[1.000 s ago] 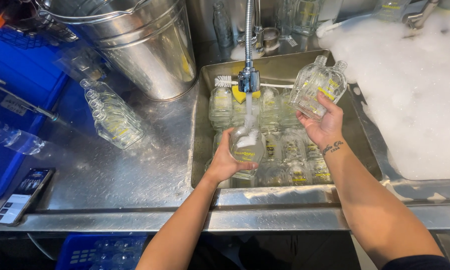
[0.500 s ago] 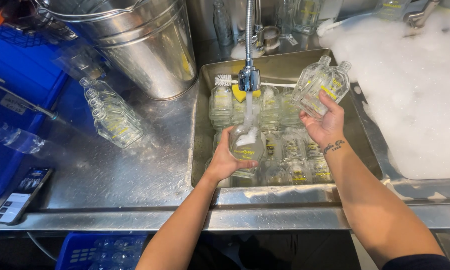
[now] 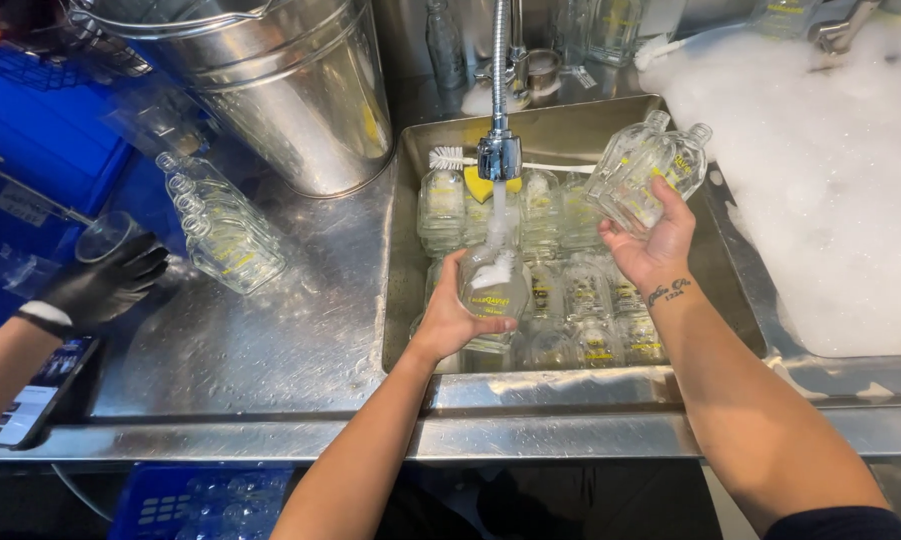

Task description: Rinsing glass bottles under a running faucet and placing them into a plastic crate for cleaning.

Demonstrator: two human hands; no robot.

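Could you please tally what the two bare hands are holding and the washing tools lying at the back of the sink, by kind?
Clear glass bottles in the left hand, under the tap stream: 1
Clear glass bottles in the right hand: 2
White bottle brush: 1
Yellow sponge: 1
Total: 5

Bright, even light falls from above, and the steel worktop throws back pale glare in soft streaks. The metal bucket shows white highlights along its side. The foam at the right is nearly blown out. Straight edges bow near the corners, a wide-lens effect. The gloved hand at the left is slightly smeared; the centre stays sharp.
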